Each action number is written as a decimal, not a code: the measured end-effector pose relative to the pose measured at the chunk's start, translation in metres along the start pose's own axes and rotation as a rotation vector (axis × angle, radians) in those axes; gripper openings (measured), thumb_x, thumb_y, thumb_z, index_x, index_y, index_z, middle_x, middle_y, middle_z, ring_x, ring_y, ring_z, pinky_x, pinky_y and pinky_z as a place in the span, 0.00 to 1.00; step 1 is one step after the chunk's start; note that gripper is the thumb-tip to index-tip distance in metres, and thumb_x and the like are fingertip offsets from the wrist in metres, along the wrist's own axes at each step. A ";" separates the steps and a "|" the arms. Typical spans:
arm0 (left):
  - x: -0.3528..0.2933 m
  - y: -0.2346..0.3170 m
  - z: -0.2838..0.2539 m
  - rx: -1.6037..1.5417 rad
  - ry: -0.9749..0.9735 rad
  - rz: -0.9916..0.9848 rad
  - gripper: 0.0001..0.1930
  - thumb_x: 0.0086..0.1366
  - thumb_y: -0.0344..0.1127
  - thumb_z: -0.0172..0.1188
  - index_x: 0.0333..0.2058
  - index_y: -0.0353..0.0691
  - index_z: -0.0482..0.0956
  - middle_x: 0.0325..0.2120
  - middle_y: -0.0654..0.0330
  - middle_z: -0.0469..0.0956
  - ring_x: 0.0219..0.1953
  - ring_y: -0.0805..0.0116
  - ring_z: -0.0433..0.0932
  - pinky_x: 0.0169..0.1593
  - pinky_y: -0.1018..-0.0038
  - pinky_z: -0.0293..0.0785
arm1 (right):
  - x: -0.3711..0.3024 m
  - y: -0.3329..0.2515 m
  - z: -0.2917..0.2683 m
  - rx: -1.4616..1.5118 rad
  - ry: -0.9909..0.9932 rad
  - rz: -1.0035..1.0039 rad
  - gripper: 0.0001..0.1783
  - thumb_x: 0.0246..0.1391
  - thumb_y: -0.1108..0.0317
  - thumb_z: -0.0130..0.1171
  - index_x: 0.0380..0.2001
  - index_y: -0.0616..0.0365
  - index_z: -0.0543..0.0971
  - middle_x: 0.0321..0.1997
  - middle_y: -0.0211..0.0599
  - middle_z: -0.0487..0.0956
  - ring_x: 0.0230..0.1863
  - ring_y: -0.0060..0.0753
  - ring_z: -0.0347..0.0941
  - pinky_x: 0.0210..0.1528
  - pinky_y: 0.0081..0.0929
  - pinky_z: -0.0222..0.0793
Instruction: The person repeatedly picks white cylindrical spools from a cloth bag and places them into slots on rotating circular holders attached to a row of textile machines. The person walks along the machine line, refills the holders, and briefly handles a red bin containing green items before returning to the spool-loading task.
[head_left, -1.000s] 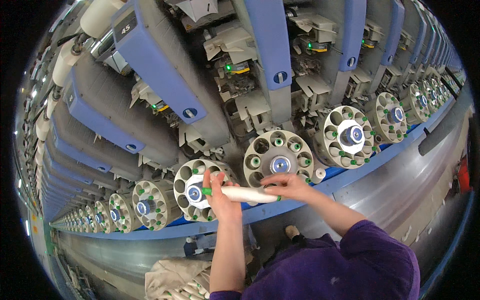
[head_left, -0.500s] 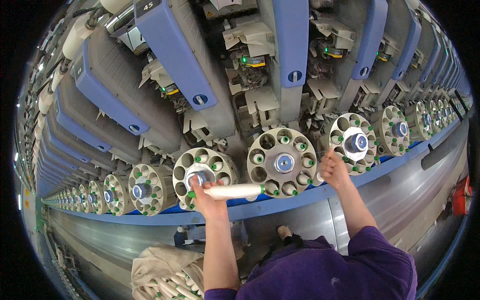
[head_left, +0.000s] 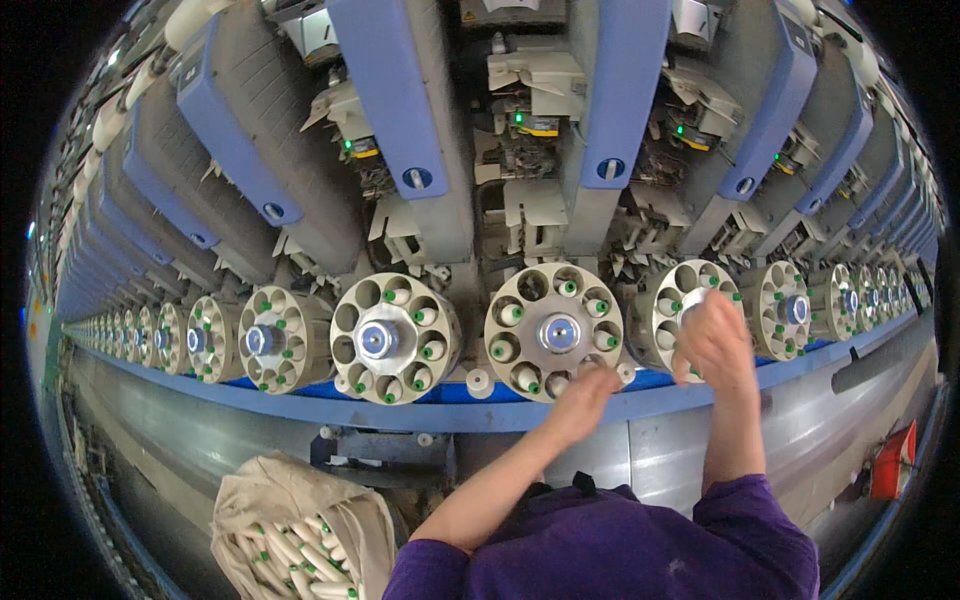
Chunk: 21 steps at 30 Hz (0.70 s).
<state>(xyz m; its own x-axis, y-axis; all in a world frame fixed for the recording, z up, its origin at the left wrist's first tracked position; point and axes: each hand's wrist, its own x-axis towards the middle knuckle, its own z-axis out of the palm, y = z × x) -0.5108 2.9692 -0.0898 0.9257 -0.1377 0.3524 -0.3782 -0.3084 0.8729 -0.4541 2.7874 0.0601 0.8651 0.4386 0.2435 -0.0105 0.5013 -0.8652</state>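
My left hand [head_left: 585, 405] is at the lower right rim of the middle round bobbin magazine [head_left: 515, 368]. Its fingers look pressed together; whatever they hold is hidden. In that magazine, slender white yarn bobbins [head_left: 503, 347] with green tips stand in most pockets, and an upper-left pocket shows dark. My right hand [head_left: 718, 340] is raised in front of the magazine to the right [head_left: 665, 285] and covers much of its hub. The fingers there are bent and smeared by motion, so their grip is unclear.
More magazines [head_left: 395, 340] line a blue rail [head_left: 420, 408] on both sides, below blue and grey machine heads [head_left: 385, 90]. A cloth sack [head_left: 245, 490] of bobbins stands at lower left. At far right is a red bin [head_left: 893, 462].
The bobbin from my left hand is gone from it; the middle magazine's lower-left pocket now holds one. My left hand has moved right, my right hand slightly right. The view has shifted.
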 end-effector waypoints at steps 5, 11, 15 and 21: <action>0.010 0.045 -0.037 -0.699 -0.105 -0.425 0.17 0.73 0.42 0.42 0.27 0.37 0.68 0.22 0.63 0.69 0.27 0.73 0.70 0.35 0.77 0.69 | 0.024 0.101 0.013 -0.511 -0.108 0.745 0.16 0.64 0.58 0.47 0.43 0.60 0.75 0.33 0.36 0.79 0.26 0.27 0.75 0.33 0.27 0.74; -0.029 0.027 -0.124 -0.168 0.249 -0.314 0.15 0.68 0.39 0.50 0.52 0.42 0.72 0.48 0.57 0.70 0.50 0.64 0.69 0.55 0.70 0.64 | 0.054 0.145 -0.022 -0.920 -0.192 0.259 0.09 0.56 0.64 0.59 0.35 0.58 0.78 0.38 0.35 0.80 0.39 0.30 0.78 0.41 0.28 0.74; -0.121 0.008 -0.161 0.358 0.517 -0.337 0.19 0.59 0.34 0.60 0.50 0.43 0.73 0.51 0.48 0.68 0.55 0.48 0.67 0.56 0.62 0.66 | 0.070 0.148 -0.056 -1.107 -0.246 0.497 0.14 0.54 0.65 0.59 0.44 0.53 0.78 0.41 0.33 0.79 0.41 0.32 0.77 0.46 0.31 0.75; -0.313 -0.028 -0.249 0.856 1.038 -0.610 0.17 0.53 0.31 0.62 0.43 0.40 0.75 0.50 0.47 0.70 0.55 0.47 0.65 0.59 0.57 0.61 | 0.117 0.106 -0.038 -1.310 0.179 -0.028 0.18 0.57 0.66 0.57 0.51 0.59 0.75 0.43 0.34 0.80 0.43 0.27 0.74 0.47 0.25 0.68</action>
<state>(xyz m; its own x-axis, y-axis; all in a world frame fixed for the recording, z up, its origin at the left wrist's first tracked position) -0.7870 3.2553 -0.1406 0.3949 0.8205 0.4132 0.5138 -0.5701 0.6411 -0.3351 2.8632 -0.0204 0.9121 0.2851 0.2947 0.4100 -0.6232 -0.6659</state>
